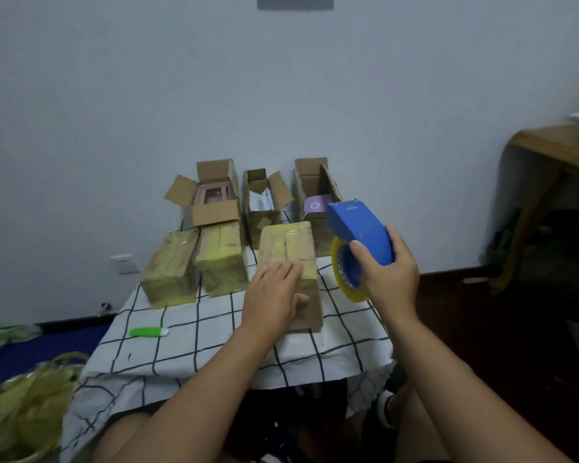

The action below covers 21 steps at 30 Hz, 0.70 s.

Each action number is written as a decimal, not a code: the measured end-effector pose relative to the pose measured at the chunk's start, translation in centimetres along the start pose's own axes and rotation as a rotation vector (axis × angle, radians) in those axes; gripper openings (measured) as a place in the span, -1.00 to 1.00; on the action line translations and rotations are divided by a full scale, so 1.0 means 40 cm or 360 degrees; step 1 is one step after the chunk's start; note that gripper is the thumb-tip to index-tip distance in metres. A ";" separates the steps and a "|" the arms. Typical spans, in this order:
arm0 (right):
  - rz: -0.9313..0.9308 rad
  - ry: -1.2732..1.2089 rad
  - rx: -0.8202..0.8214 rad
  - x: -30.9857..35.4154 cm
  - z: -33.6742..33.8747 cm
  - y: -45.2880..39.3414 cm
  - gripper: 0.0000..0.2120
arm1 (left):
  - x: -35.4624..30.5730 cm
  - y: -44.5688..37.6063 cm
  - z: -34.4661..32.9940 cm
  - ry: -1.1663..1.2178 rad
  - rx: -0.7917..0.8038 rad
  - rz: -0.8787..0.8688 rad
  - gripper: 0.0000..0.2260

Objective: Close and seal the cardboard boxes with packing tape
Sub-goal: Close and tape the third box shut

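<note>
A closed cardboard box [290, 248] with yellowish tape on its top stands in the middle of the checked tablecloth. My left hand [273, 299] rests flat on its near end, fingers straight. To the right of that box, raised above the table, my right hand [386, 272] grips a blue tape dispenser [360, 225] loaded with a yellowish tape roll [343, 279]. Two more taped boxes [171, 265] [223, 259] stand to the left. Behind them, against the wall, are three open boxes [211, 195] [263, 198] [315, 188] with flaps up and contents showing.
A green and white utility knife [148, 332] lies on the tablecloth [188, 349] at the front left. Crumpled yellowish tape [24, 402] is heaped at the lower left. A wooden table [555, 148] stands at the right. A wall socket [124, 264] is low on the wall.
</note>
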State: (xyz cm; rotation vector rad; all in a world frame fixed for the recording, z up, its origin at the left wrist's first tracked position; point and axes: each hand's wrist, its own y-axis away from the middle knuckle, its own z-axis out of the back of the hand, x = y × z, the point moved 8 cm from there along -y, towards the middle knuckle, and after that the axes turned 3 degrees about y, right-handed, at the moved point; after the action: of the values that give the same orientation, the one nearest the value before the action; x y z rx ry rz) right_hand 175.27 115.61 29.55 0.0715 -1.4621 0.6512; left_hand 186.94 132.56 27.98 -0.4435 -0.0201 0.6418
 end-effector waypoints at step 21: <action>0.0384 -0.0158 0.0338 0.387 -0.417 0.065 -0.32 | 0.536 0.140 0.464 -0.0285 -0.0444 0.0559 -0.49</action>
State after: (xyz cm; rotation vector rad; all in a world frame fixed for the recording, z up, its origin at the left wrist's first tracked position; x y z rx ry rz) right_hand 188.55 130.54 40.77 0.0941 -1.5053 1.0113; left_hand 198.14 156.34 40.00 -0.6652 -0.2071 1.0298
